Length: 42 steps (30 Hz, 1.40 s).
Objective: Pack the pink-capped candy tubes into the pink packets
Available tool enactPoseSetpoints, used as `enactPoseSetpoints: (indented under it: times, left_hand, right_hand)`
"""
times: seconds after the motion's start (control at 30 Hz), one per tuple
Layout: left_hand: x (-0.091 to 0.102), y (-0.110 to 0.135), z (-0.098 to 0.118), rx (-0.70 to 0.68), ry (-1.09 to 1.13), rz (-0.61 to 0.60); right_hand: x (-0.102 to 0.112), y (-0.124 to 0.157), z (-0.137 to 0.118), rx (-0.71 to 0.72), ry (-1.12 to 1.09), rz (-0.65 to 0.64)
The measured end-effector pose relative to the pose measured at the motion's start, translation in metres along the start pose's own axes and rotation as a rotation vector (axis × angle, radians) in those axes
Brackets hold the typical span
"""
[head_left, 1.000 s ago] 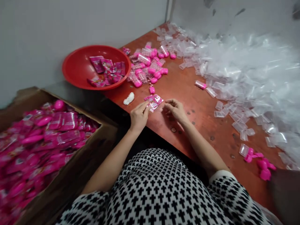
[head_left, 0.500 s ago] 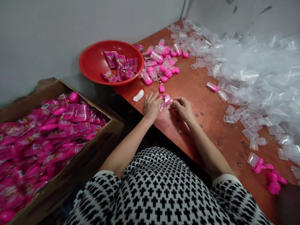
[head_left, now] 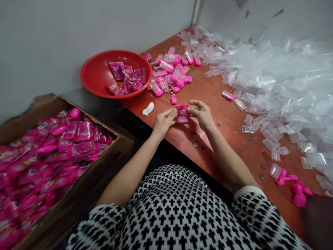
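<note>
A small pink printed packet [head_left: 182, 113] is held upright just above the red-brown table [head_left: 229, 139]. My left hand [head_left: 163, 121] pinches its left edge and my right hand [head_left: 201, 113] pinches its right edge. Both hands have the fingers closed on the packet. A single pink capsule [head_left: 173, 100] lies on the table just beyond the packet.
A red bowl [head_left: 96, 74] holding pink packets sits at the back left. Filled pink-capped tubes [head_left: 169, 71] lie beside it. Clear empty tubes and plastic [head_left: 273, 80] cover the right side. A cardboard box [head_left: 104, 173] of pink packets stands at my left. Loose pink caps [head_left: 296, 189] and a white wad [head_left: 148, 108] lie about.
The packet lay flat under my left hand half a second ago. Now both hands hold it upright between them by its edges.
</note>
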<state>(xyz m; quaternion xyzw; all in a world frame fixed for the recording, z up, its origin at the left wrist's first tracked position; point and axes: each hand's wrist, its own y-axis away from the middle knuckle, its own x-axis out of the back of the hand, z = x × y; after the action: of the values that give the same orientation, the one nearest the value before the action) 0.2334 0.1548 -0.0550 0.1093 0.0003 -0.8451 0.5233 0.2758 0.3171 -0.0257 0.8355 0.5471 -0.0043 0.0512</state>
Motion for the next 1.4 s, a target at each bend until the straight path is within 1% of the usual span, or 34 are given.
enactPoseSetpoints:
  times: [0.07,0.1,0.27,0.4,0.47,0.53,0.57,0.6,0.63,0.67,0.7,0.73,0.77,0.8,0.83,0.9,0.93,1.0,1.1,1.13,1.17,1.2,1.23,1.27,1.33,1.37,1.4]
  left_hand:
    - [-0.003,0.001,0.003,0.143,0.123,-0.112]
    - [-0.005,0.001,0.005,0.185,0.156,-0.135]
    - [-0.015,0.003,0.007,0.312,0.208,-0.128]
    - [-0.024,0.005,0.009,0.390,0.304,-0.135]
    - [-0.027,0.005,0.011,0.409,0.320,-0.112]
    - [-0.028,0.006,0.013,0.390,0.310,-0.078]
    - [-0.028,0.006,0.013,0.372,0.295,-0.054]
    - [-0.027,0.006,0.014,0.354,0.276,-0.030]
    - [-0.026,0.007,0.014,0.341,0.257,-0.008]
    - [-0.025,0.008,0.014,0.333,0.241,0.007]
    - [-0.024,0.009,0.013,0.330,0.229,0.016]
    - [-0.024,0.010,0.012,0.332,0.222,0.019]
    - [-0.023,0.012,0.011,0.336,0.220,0.024]
    - [-0.023,0.013,0.009,0.343,0.221,0.028]
    - [-0.023,0.015,0.008,0.353,0.225,0.035]
    - [-0.023,0.018,0.008,0.373,0.243,0.058]
    - [-0.023,0.020,0.009,0.382,0.254,0.069]
    - [-0.021,0.022,0.012,0.402,0.278,0.086]
    - [-0.018,0.025,0.017,0.438,0.310,0.110]
    - [-0.017,0.026,0.018,0.449,0.324,0.118]
    - [-0.016,0.027,0.019,0.458,0.343,0.128]
    - [-0.015,0.027,0.019,0.466,0.366,0.140]
    - [-0.015,0.028,0.019,0.474,0.392,0.152]
    - [-0.015,0.028,0.018,0.483,0.417,0.167]
    - [-0.015,0.029,0.017,0.497,0.462,0.199]
    - [-0.015,0.030,0.016,0.497,0.483,0.215]
    - [-0.015,0.030,0.015,0.491,0.501,0.230]
  right_hand:
    - [0.002,0.001,-0.002,-0.015,0.004,-0.024]
    - [0.003,0.002,-0.003,-0.024,0.005,-0.035]
    - [0.012,0.001,-0.004,-0.046,0.030,-0.101]
    - [0.016,0.002,-0.001,-0.028,0.060,-0.102]
    - [0.017,0.001,-0.001,-0.009,0.106,-0.137]
    - [0.024,-0.005,-0.003,0.027,0.212,-0.166]
    - [0.031,-0.011,-0.005,0.057,0.300,-0.148]
    - [0.042,-0.020,-0.008,0.092,0.415,-0.097]
    - [0.055,-0.032,-0.012,0.129,0.554,-0.015]
    - [0.070,-0.045,-0.016,0.158,0.721,0.110]
    - [0.087,-0.060,-0.019,0.158,0.896,0.231]
    - [0.103,-0.074,-0.022,0.143,1.058,0.336]
    - [0.118,-0.087,-0.023,0.112,1.194,0.394]
    - [0.130,-0.098,-0.022,0.059,1.288,0.424]
    - [0.139,-0.106,-0.020,0.005,1.350,0.423]
    - [0.145,-0.111,-0.012,-0.050,1.409,0.382]
    - [0.144,-0.107,-0.007,-0.034,1.413,0.341]
    - [0.137,-0.090,0.003,0.079,1.371,0.195]
    - [0.128,-0.052,0.010,0.256,1.140,-0.157]
    - [0.127,-0.039,0.010,0.285,1.045,-0.229]
    - [0.126,-0.028,0.008,0.304,0.958,-0.243]
    - [0.127,-0.018,0.006,0.313,0.891,-0.194]
    - [0.127,-0.010,0.003,0.309,0.856,-0.094]
    - [0.127,-0.003,-0.001,0.288,0.858,0.034]
    - [0.124,0.005,-0.009,0.191,0.965,0.268]
    - [0.120,0.007,-0.012,0.126,1.052,0.337]
    - [0.115,0.009,-0.015,0.062,1.143,0.370]
